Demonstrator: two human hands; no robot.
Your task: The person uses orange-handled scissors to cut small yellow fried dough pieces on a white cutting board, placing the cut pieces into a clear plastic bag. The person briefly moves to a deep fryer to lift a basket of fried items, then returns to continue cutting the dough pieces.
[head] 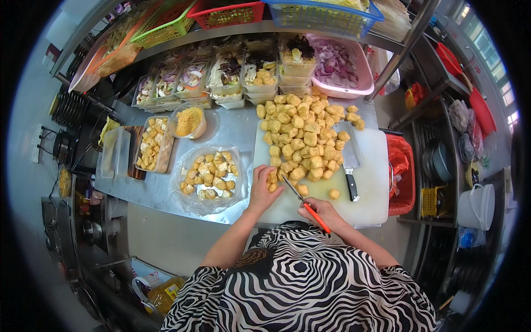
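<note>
My left hand (263, 189) is at the near left edge of a heap of fried tofu puffs (300, 133), its fingers around one or two puffs (272, 178). In my right hand (321, 211) is a pair of scissors (316, 216) with red handles, the blades pointing up-left to the heap's near edge. The heap lies on a white cutting board (367, 166). A cleaver (351, 182) with a black handle lies right of the heap, its blade partly under puffs. Left of my left hand, a clear plastic bag (182, 201) holds puffs, several with white insides showing.
Farther left stand a plastic box of puffs (153, 145), a round tub of yellow crumbs (189, 121) and an upright clear container (116, 151). Stacked vegetable boxes (226, 79) and a pink basket of onions (365, 89) line the back, beneath a shelf with baskets. A red bin (408, 174) stands right.
</note>
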